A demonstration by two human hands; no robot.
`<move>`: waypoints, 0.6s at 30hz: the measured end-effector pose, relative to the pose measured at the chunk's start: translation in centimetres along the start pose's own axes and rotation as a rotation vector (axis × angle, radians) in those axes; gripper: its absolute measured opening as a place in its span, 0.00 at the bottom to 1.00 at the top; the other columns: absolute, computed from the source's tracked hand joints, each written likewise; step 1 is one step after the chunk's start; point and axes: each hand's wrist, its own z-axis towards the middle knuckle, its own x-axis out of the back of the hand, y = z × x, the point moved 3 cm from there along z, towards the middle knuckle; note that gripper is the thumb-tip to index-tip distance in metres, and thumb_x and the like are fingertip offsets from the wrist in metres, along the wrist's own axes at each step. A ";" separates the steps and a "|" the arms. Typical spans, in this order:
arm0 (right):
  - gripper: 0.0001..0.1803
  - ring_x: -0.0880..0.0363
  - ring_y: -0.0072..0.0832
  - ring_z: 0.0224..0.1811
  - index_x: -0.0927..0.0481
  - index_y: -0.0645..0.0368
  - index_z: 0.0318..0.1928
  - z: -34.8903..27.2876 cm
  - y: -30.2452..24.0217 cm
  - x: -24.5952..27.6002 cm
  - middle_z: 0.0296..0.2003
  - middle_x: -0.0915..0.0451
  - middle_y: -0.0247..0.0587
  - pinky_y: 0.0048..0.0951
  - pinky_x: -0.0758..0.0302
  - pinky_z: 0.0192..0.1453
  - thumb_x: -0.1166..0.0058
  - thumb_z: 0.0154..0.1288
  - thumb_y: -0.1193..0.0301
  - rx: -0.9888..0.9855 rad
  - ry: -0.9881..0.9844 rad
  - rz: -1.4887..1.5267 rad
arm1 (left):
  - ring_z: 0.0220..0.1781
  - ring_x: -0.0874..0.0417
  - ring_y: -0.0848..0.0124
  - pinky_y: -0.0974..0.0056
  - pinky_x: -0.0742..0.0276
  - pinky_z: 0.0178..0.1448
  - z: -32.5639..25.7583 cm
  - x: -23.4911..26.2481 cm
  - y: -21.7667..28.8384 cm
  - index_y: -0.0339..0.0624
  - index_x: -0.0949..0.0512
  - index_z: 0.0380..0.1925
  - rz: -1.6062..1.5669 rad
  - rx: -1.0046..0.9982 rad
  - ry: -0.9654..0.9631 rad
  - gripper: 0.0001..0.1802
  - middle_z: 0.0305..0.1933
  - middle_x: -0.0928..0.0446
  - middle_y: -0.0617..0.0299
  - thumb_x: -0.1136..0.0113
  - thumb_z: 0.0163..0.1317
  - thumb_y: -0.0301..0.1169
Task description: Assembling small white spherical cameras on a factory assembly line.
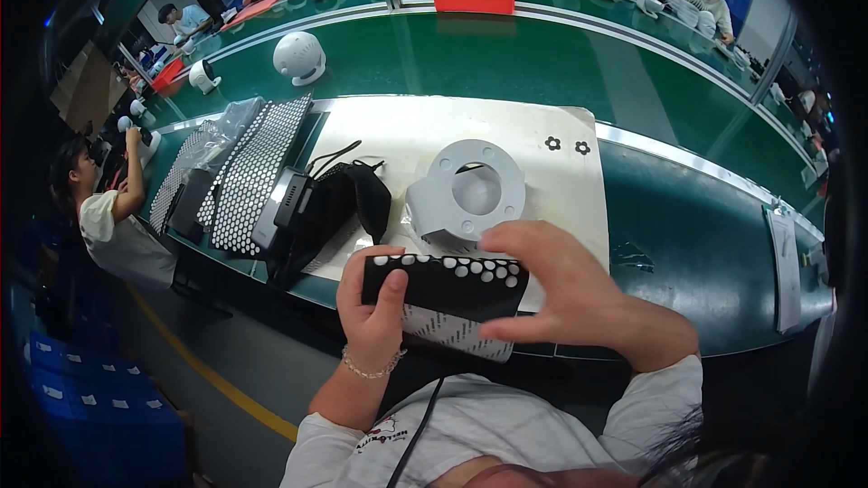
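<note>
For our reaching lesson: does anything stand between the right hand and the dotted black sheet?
Nothing visible does: the right hand is open at one end of the dotted black sheet, whose other end the left hand grips. The white ring-shaped housing lies beyond, not between.

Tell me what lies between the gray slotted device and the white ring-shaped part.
In the head view, a bunched black item lies between the gray slotted device and the white ring-shaped part.
</note>
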 end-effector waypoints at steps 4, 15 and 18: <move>0.24 0.28 0.38 0.44 0.32 0.56 0.48 0.0 1.6 -1.5 0.44 0.29 0.45 0.31 0.30 0.46 0.41 0.49 0.71 -0.161 -0.070 0.246 | 0.41 0.31 0.76 0.74 0.37 0.47 -0.2 -0.2 0.9 0.36 0.29 0.37 -0.234 -0.028 -0.086 0.15 0.42 0.30 0.60 0.39 0.50 0.27; 0.11 0.26 0.29 0.24 0.30 0.57 0.40 -0.4 2.5 -1.1 0.24 0.24 0.40 0.25 0.33 0.27 0.47 0.58 0.68 -0.170 -0.041 0.443 | 0.28 0.30 0.83 0.77 0.35 0.32 -1.0 0.3 0.1 0.37 0.28 0.32 -0.221 0.214 -0.176 0.11 0.27 0.27 0.69 0.37 0.48 0.19; 0.11 0.25 0.28 0.26 0.29 0.58 0.40 -0.4 2.5 -1.0 0.26 0.24 0.40 0.25 0.30 0.29 0.48 0.59 0.67 -0.164 -0.094 0.406 | 0.26 0.32 0.84 0.77 0.37 0.30 -1.3 0.4 0.2 0.36 0.27 0.30 -0.179 0.151 -0.144 0.09 0.26 0.28 0.69 0.37 0.49 0.19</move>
